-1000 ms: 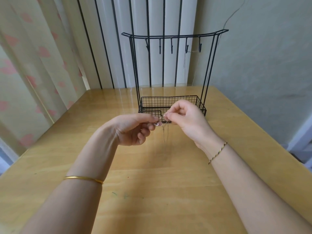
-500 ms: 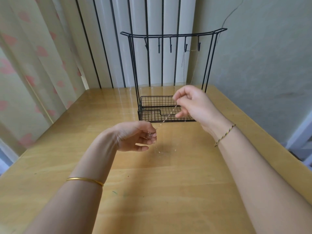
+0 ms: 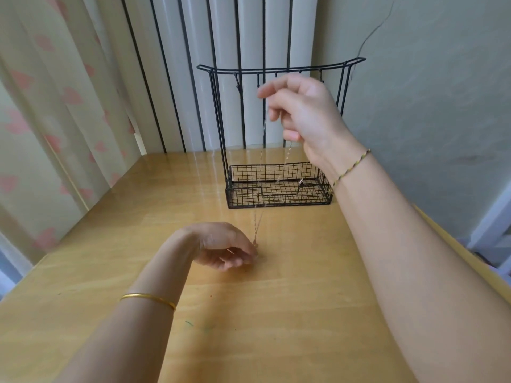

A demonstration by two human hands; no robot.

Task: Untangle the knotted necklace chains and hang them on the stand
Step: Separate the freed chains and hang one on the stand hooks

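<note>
A thin pale necklace chain hangs in two strands from my right hand, which pinches it high up in front of the hook bar of the black wire stand. The strands meet low down at a small ring pendant, just above the table. My left hand sits low beside that pendant with its fingers curled; its fingertips are right at the pendant, and blur hides whether they pinch it. My right hand covers the stand's right-hand hooks.
The stand's mesh basket sits at the far end of the wooden table, near the wall. A small metal piece shows inside the basket area. Curtains hang on the left, and the table's right edge runs under my right arm.
My hands were pinched together over the chain; my right hand has risen toward the stand's hook bar, drawing the chain up, while my left hand has dropped toward the table.
</note>
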